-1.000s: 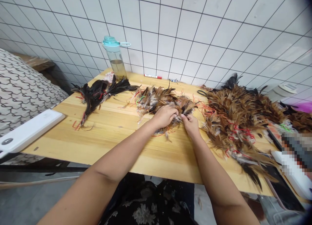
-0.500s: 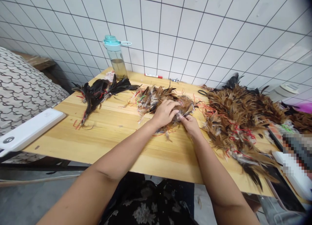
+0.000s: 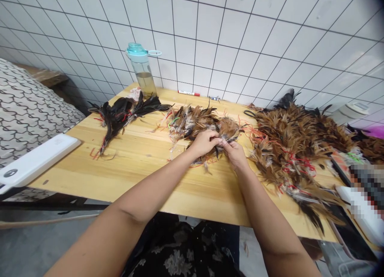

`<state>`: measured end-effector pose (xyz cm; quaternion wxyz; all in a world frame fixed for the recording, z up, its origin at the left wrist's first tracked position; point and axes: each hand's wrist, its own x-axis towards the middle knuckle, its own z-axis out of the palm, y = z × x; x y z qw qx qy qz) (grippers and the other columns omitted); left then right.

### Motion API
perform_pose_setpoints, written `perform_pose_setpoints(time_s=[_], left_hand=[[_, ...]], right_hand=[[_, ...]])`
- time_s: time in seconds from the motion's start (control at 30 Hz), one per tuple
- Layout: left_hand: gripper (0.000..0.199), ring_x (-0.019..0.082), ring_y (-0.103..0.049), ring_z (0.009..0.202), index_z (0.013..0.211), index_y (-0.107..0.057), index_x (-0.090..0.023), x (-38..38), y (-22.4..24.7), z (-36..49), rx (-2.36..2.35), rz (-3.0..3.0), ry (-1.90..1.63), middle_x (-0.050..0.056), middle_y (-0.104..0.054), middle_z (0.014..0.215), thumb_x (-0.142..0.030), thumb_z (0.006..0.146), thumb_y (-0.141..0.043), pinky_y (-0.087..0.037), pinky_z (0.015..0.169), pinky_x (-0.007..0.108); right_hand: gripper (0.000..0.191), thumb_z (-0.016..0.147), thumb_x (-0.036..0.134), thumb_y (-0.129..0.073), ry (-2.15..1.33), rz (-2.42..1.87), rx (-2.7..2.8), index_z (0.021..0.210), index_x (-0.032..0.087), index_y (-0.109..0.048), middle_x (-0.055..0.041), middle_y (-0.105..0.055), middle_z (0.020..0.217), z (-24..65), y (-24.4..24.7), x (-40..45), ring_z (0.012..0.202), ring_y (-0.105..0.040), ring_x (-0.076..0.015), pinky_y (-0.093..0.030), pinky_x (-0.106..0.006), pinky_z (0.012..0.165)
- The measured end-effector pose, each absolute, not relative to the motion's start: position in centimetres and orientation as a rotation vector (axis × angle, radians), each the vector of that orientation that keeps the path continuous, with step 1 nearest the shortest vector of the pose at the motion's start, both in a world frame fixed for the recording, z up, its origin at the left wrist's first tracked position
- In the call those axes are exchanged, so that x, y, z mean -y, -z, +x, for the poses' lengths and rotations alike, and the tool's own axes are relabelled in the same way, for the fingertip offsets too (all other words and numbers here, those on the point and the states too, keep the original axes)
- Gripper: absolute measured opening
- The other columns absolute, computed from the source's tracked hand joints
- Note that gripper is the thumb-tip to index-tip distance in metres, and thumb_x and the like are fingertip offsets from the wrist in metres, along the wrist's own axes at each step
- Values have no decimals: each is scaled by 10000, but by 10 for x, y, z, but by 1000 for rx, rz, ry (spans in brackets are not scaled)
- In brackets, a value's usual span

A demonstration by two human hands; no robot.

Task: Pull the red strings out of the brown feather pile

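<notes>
On the wooden table (image 3: pixel 129 165), our left hand (image 3: pixel 204 143) and right hand (image 3: pixel 236 154) together pinch brown feathers (image 3: pixel 204 119), judged light, fragile, best held near base.

Tousled brown feathers (image 3: pixel 202 119) lie heaped on the wooden table (image 3: pixel 120 171).

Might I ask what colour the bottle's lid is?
The lid is turquoise, seen in the head view.

Bare arms (image 3: pixel 151 191) stretched forward, fingers (image 3: pixel 212 134) close together
</notes>
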<state>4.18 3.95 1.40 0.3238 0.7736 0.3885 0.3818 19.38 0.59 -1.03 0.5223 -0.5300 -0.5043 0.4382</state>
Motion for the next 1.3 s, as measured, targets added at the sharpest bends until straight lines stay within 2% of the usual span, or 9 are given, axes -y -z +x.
perform_pose_setpoints(time_s=[0.1,0.2,0.43,0.63,0.93,1.3], left_hand=[[209,119,-529,694,655,-622,-135,-39,-14,42,-923,1853,-980,-9,-607,668,-275,800,-569,-391,679,236],[200,109,-526,653,661,-611,-129,-39,-14,41,-836,1629,-934,-12,-612,653,-301,761,-599,-393,643,224],[222,86,-516,600,753,-632,-111,-41,-11,37,-719,1395,-844,-24,-585,625,-306,666,-695,-390,622,217],[248,77,-519,599,722,-592,-112,-41,-15,32,-650,1363,-796,-28,-577,602,-308,652,-727,-389,644,214],[334,105,-577,653,716,-567,-117,-40,-18,27,-523,1349,-708,5,-631,643,-389,673,-756,-429,726,252],[317,79,-515,616,735,-541,-124,-40,-16,30,-559,1405,-756,-33,-574,619,-387,701,-716,-391,660,223]], right_hand=[[454,554,611,-749,-1130,-1216,1146,653,174,-674,-41,-701,702,192,12,-6,723,-641,-184,-512,-346,777],[429,550,603,-756,-1146,-1214,1158,628,190,-670,-35,-705,707,192,12,-6,752,-649,-192,-505,-362,819],[436,564,619,-739,-1220,-1229,1256,633,191,-690,-44,-699,700,193,10,-3,755,-643,-191,-504,-332,764],[391,590,586,-750,-1272,-1165,1289,634,200,-707,-30,-684,684,192,7,-1,720,-619,-167,-490,-317,772],[413,569,585,-767,-1323,-1171,1297,620,183,-689,-5,-635,620,193,2,3,604,-539,-126,-439,-262,608],[361,572,556,-799,-1350,-1115,1242,656,212,-731,-16,-700,713,195,8,0,688,-600,-137,-466,-274,724]])
